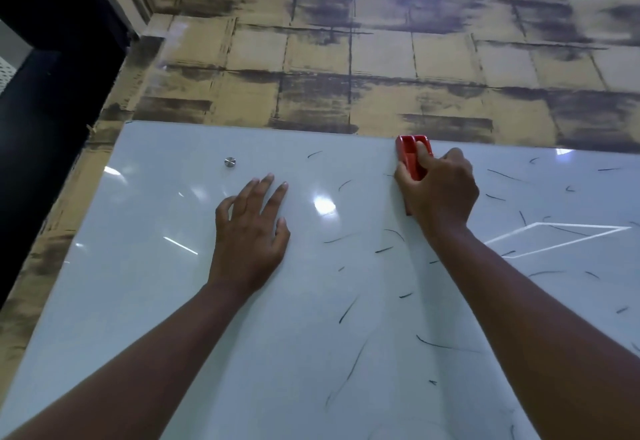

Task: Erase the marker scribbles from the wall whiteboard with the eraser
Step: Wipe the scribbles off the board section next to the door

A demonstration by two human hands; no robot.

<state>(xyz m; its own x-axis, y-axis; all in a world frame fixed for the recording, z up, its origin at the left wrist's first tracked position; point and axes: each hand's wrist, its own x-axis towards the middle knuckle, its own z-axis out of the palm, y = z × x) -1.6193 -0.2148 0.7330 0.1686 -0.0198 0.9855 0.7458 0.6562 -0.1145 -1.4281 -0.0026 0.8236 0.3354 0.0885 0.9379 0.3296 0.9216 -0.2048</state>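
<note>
The red eraser (412, 159) sits in my right hand (438, 190), fingers curled round its back and thumb along its left side, its face against the whiteboard (173, 301). It is just right of the middle of the frame, with its upper end touching the board's top edge. I hold it lengthwise up the board, I think so that one pass downward clears a wide band.

Black marker scribbles (348, 309), short curved strokes, are scattered from the centre of the frame out to the right edge and down toward the bottom. The left part of the board shows no strokes, so I judge the job well short of done, with most of the work lying right of and below the eraser.

My left hand (249, 228) lies spread on the bare board left of centre, fingers straight and holding nothing. It looks placed there to steady me as I lean in.

The top edge leaves the eraser no room upward; above it is only the tan block-patterned wall (346, 58). There is free room downward and to the right. A small metal mounting stud (229, 162) stands in the upper left of the board, well apart from the eraser, and a dark doorway (41, 110) borders the frame's left side.
</note>
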